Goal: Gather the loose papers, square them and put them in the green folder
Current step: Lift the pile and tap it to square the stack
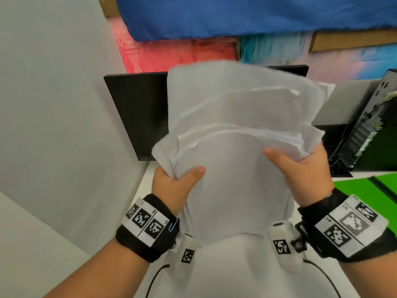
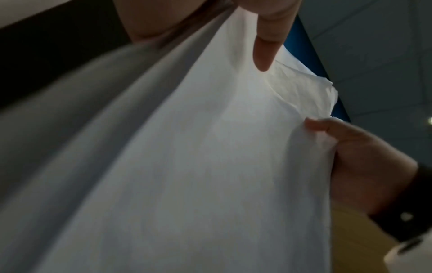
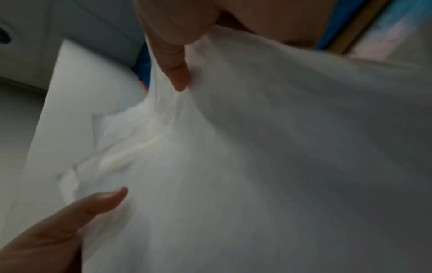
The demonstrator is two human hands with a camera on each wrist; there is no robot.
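Hands in mid-gather: left hand [image 1: 175, 186] and right hand [image 1: 305, 171] each gripped a side edge of the uneven stack of thin white loose papers [image 1: 236, 151], raised above the white tabletop [image 1: 225, 272]. Sheets looked light, limp and slippery, best held by both sides. Open green folder [image 1: 365, 194] lay right.

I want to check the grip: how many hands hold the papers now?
2. The left hand grips the papers at their left edge, the right hand at their right edge.
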